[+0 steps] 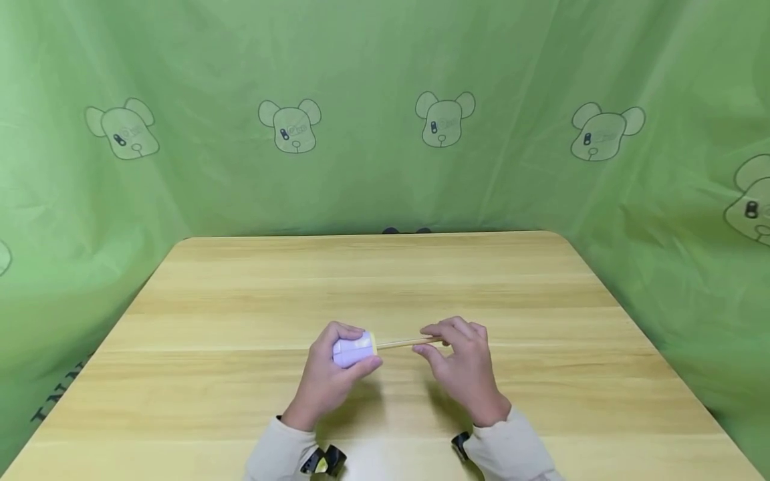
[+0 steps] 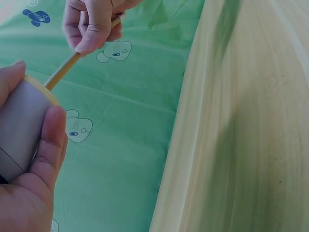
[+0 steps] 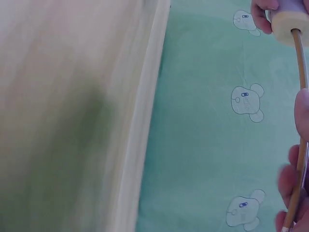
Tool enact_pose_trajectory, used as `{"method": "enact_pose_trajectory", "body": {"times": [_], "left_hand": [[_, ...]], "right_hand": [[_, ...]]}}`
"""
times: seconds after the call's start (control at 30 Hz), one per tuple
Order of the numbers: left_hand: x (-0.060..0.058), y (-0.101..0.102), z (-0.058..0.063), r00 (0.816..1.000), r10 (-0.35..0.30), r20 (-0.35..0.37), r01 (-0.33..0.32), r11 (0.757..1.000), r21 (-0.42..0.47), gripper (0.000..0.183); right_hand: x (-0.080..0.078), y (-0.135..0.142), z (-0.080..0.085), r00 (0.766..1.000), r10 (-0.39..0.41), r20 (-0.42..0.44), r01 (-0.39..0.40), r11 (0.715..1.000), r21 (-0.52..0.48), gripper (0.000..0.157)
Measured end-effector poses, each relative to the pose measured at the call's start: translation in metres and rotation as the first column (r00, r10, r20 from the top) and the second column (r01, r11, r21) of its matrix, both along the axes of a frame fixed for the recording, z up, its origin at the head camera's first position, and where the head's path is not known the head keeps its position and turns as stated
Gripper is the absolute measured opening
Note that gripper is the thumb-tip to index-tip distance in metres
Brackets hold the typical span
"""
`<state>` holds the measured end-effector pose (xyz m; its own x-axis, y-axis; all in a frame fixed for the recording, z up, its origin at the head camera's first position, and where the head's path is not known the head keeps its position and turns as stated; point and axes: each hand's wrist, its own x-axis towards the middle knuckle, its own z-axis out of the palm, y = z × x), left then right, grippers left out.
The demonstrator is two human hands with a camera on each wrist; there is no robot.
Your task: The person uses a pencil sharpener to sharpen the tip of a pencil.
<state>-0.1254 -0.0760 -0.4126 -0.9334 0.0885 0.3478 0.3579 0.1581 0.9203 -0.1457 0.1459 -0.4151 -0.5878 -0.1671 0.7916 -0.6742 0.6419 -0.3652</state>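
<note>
My left hand (image 1: 325, 367) grips a lavender pencil sharpener (image 1: 353, 350) with a pale yellow end, fingers on its far side and thumb along the near side. A thin yellow-brown pencil (image 1: 400, 343) runs straight out of the hole in that end, its inner tip hidden inside. My right hand (image 1: 463, 364) pinches the pencil near its outer end between thumb and fingers. In the right wrist view the pencil (image 3: 300, 63) enters the round hole in the sharpener's yellow face (image 3: 285, 24). Both hands hold these things above the table, shadows beneath them.
The light wood table (image 1: 385, 287) stretches out in front, with rounded far corners. Green cloth (image 1: 373, 187) printed with bear heads hangs behind it and at both sides. Dark bands with small devices (image 1: 325, 461) sit at the wrists.
</note>
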Motion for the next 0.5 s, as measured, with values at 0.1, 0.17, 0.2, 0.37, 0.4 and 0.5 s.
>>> {"method": "enact_pose_trajectory", "body": {"times": [0.1, 0.17, 0.2, 0.37, 0.4, 0.5], "left_hand": [[-0.0006, -0.0004, 0.0005, 1.0, 0.006, 0.028, -0.006, 1.0, 0.004, 0.04], [-0.0006, -0.0006, 0.0009, 0.999, 0.009, 0.049, -0.009, 1.0, 0.003, 0.041], [-0.0004, -0.0008, 0.0011, 0.998, 0.006, 0.06, -0.007, 1.0, 0.006, 0.041], [0.0014, -0.0012, 0.0022, 0.995, -0.021, 0.096, 0.019, 1.0, 0.017, 0.041], [0.0018, -0.0013, 0.0021, 0.995, -0.027, 0.099, 0.025, 0.999, 0.021, 0.041], [0.003, -0.0015, 0.002, 0.995, -0.037, 0.096, 0.035, 0.999, 0.021, 0.041]], "right_hand": [[0.0004, -0.0022, -0.0006, 0.999, 0.017, -0.041, -0.019, 0.999, -0.041, 0.029], [0.0008, -0.0032, -0.0011, 0.997, 0.015, -0.077, -0.02, 0.998, -0.06, 0.026], [0.001, -0.0036, -0.0013, 0.995, 0.016, -0.096, -0.023, 0.997, -0.073, 0.028], [0.0007, -0.0041, -0.0018, 0.986, 0.029, -0.163, -0.047, 0.993, -0.109, 0.048], [0.0005, -0.004, -0.0018, 0.985, 0.031, -0.17, -0.05, 0.993, -0.11, 0.049], [0.0009, -0.0035, -0.0014, 0.985, 0.022, -0.173, -0.037, 0.996, -0.085, 0.052]]}}
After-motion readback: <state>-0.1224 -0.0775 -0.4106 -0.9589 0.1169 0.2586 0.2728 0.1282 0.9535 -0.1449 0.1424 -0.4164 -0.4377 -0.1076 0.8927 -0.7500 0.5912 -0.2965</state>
